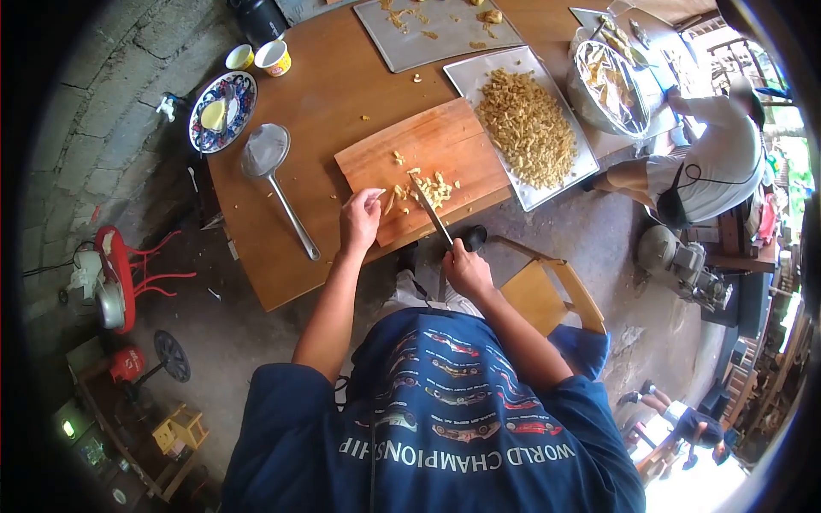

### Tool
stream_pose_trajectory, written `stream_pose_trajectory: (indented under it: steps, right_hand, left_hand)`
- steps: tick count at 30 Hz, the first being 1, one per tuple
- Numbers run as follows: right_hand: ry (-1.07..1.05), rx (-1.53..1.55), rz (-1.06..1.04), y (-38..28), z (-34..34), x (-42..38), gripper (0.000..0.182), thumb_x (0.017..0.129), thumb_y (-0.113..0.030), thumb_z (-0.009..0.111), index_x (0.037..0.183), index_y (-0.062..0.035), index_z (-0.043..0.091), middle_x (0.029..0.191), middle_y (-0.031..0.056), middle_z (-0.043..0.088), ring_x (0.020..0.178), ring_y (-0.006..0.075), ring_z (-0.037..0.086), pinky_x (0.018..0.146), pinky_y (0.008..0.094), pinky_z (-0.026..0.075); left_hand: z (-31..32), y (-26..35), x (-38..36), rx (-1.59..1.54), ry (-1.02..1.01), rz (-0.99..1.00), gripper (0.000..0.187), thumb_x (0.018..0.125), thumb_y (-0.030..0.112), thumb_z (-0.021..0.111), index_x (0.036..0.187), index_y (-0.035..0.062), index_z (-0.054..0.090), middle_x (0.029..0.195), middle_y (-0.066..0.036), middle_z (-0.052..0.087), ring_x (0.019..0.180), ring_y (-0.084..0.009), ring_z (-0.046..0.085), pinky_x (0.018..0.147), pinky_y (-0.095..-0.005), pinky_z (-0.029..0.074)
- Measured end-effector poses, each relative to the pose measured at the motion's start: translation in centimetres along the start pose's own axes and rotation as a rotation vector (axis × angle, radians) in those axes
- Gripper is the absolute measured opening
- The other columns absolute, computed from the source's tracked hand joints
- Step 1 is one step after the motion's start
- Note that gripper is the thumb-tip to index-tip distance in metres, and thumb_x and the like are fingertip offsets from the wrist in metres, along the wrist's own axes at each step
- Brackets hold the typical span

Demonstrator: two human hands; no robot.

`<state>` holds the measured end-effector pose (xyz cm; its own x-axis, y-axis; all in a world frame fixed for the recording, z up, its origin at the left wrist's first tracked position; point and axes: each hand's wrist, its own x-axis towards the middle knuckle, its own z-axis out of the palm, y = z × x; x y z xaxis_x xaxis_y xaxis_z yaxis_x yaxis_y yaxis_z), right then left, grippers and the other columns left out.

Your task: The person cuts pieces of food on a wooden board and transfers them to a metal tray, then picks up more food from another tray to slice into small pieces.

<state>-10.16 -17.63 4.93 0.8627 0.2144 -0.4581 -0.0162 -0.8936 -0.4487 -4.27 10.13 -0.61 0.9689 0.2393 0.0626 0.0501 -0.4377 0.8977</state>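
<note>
A wooden cutting board [428, 141] lies on the round wooden table [333, 85]. On the board sits a small heap of pale cut pieces [432, 190]. My right hand [466, 267] grips the handle of a knife [430, 211], its blade over the pieces. My left hand [361, 218] rests at the board's near left corner, fingers holding a pale strip [389, 201] against the wood.
A metal tray [590, 167] heaped with cut pieces lies right of the board, another tray [445, 43] behind it. A skimmer ladle [269, 162], a patterned plate [222, 111], two small cups [274, 58] and a foil-lined bowl [609, 81] stand around. A crouching person [710, 162] is at right; a wooden stool [547, 295] is near my knees.
</note>
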Motion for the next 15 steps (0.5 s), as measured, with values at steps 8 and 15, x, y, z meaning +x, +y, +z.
stream_pose_trajectory:
  steps: [8, 15]
  right_hand:
    - [-0.093, -0.001, 0.03, -2.3, -1.3, -0.8, 0.026, 0.108, -0.033, 0.053, 0.115, -0.0072, 0.05, 0.098, 0.0297, 0.075, 0.088, 0.0544, 0.072, 0.076, 0.0662, 0.057]
    - [-0.159, -0.102, -0.012, -2.9, -1.9, -0.7, 0.029, 0.107, -0.029, 0.053, 0.12, -0.0026, 0.051, 0.093, 0.0334, 0.076, 0.088, 0.0532, 0.076, 0.079, 0.0633, 0.06]
  left_hand:
    - [2.1, 0.2, -0.3, 0.355, 0.013, 0.182, 0.012, 0.088, 0.006, 0.081, 0.1, 0.0034, 0.077, 0.094, -0.014, 0.074, 0.092, -0.036, 0.073, 0.084, -0.0455, 0.059]
    - [2.2, -0.2, 0.0, 0.263, -0.03, 0.155, 0.006, 0.089, 0.005, 0.078, 0.094, 0.005, 0.077, 0.097, -0.014, 0.073, 0.097, -0.0381, 0.071, 0.088, -0.0481, 0.057]
